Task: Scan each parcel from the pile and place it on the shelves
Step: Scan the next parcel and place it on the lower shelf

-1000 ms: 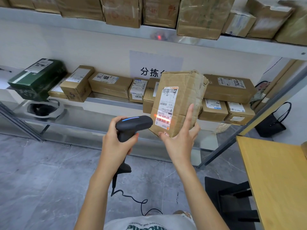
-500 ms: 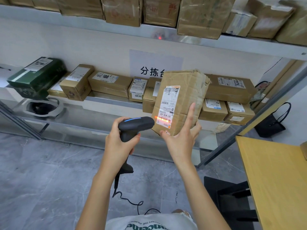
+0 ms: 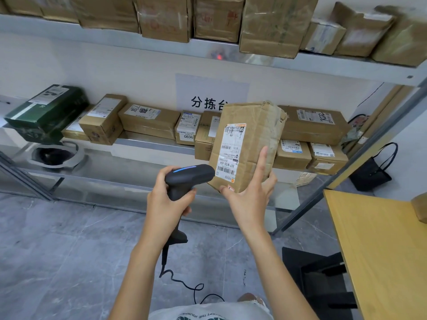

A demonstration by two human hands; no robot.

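The parcel (image 3: 248, 144) is a creased brown carton held up in the air in front of the middle shelf (image 3: 147, 144), standing on end and tilted a little to the right. Its white label (image 3: 230, 152) faces the camera, with barcodes along the lower part. The right hand (image 3: 250, 197) holds the parcel from below at its near bottom corner: the thumb lies against the lower left edge, the index finger points straight up the front face, and the other fingers wrap behind the right side. Just left of it, the left hand (image 3: 167, 202) grips the handle of a black scanner (image 3: 188, 179), fingers curled round it. The scanner's head points right at the bottom of the label and almost touches the carton. A coiled cable (image 3: 182, 281) hangs from the handle toward the grey floor (image 3: 57, 250).

Behind the parcel, the middle shelf carries a row of brown boxes (image 3: 149, 120) with labels, and a dark green box (image 3: 46, 112) sits at its far left end. A white sign (image 3: 211, 94) with black characters is on the wall, partly hidden by the parcel. The top shelf (image 3: 323, 64) is packed with more cartons. At near right is the corner of a yellow table (image 3: 381, 250), and a black bag (image 3: 372, 172) rests against the wall beyond it.
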